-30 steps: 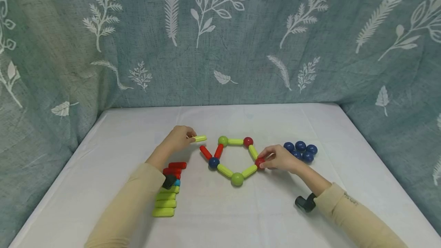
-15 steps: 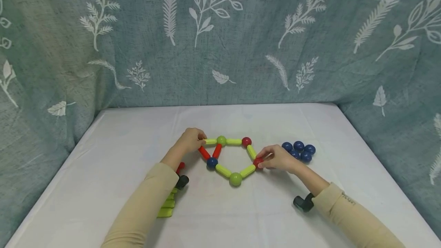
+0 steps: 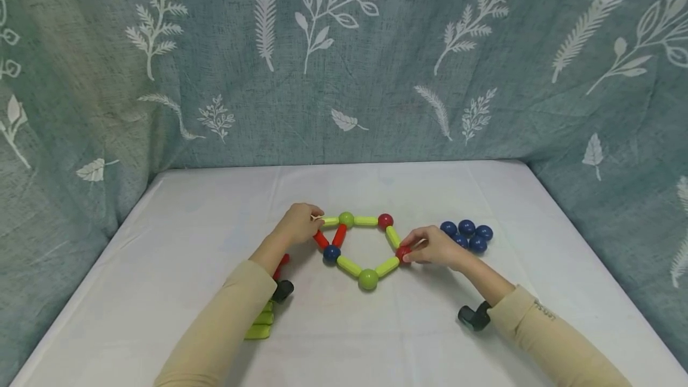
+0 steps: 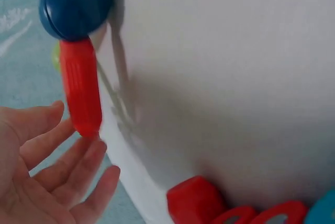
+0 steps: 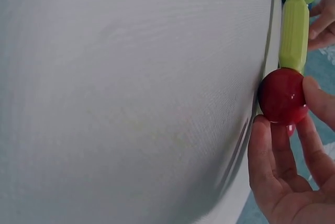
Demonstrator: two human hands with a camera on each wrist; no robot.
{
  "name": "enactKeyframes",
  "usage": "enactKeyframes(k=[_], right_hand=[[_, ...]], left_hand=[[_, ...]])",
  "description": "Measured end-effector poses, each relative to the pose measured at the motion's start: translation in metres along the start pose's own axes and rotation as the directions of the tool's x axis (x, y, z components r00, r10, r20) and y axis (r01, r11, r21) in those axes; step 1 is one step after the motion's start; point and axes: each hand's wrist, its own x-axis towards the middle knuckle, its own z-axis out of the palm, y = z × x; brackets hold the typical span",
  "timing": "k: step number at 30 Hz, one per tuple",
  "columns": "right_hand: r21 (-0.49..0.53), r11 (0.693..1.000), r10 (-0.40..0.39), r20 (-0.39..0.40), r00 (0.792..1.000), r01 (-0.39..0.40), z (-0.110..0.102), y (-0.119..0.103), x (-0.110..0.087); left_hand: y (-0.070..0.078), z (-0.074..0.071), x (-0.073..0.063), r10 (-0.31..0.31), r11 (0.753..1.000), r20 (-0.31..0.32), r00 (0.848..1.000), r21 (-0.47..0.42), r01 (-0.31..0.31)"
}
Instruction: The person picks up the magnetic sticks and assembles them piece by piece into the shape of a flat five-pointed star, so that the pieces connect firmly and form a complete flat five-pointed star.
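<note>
Rods and balls form a closed ring on the white table (image 3: 408, 339). My left hand (image 3: 301, 224) pinches the outer end of a yellow-green rod (image 3: 330, 221), whose inner end meets a green ball (image 3: 346, 219). Beside those fingers lies the free end of a red rod (image 4: 81, 85), joined to a dark blue ball (image 3: 331, 254). A second red rod (image 3: 340, 235) links the blue and green balls. On the ring's right corner, my right hand (image 3: 434, 248) holds a red ball (image 5: 282, 97) between thumb and fingers, a yellow-green rod (image 5: 294, 33) still attached to it.
Several loose blue balls (image 3: 466, 228) sit right of the right hand. Left of the ring, partly under the left forearm, a row of yellow-green rods (image 3: 258, 331) and red rods (image 4: 194, 200) lies. A patterned curtain (image 3: 344, 76) hangs behind the table.
My left hand has moved right, bringing the yellow-green rod against the green ball. The free end of the red rod has shifted slightly right. My right hand stays on the red ball.
</note>
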Motion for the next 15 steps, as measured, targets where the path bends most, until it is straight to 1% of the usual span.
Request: enactKeyframes(k=[3,6,7,8,10,12,13,15], right_hand=[[-0.019,0.999,-0.031,0.010,0.999,0.031,-0.001,-0.001,-0.001],[-0.039,0.997,-0.066,0.021,0.998,0.067,-0.003,-0.001,-0.001],[-0.045,0.996,-0.076,0.023,0.997,0.077,-0.003,-0.002,-0.001],[-0.045,0.996,-0.078,0.024,0.997,0.079,-0.003,-0.002,0.000],[-0.048,0.995,-0.087,0.028,0.996,0.088,-0.003,-0.001,0.000],[-0.045,0.995,-0.084,0.029,0.996,0.085,-0.003,0.000,0.001],[-0.044,0.995,-0.083,0.031,0.996,0.084,-0.002,0.000,0.001],[-0.045,0.995,-0.085,0.031,0.996,0.086,-0.002,0.001,0.001]], left_hand=[[0.007,0.002,-0.009,0.066,0.997,-0.039,0.997,0.050,-0.064],[0.014,0.005,-0.020,0.104,0.992,-0.076,0.992,0.086,-0.097],[0.017,0.006,-0.024,0.093,0.992,-0.076,0.993,0.089,-0.086],[0.019,0.007,-0.027,0.068,0.994,-0.060,0.996,0.087,-0.063],[0.023,0.009,-0.033,0.002,0.996,-0.012,1.000,0.087,-0.001],[0.026,0.013,-0.038,-0.059,0.993,0.032,0.998,0.103,0.056],[0.027,0.014,-0.039,-0.079,0.991,0.046,0.996,0.115,0.073],[0.028,0.018,-0.040,-0.091,0.987,0.050,0.995,0.136,0.084]])
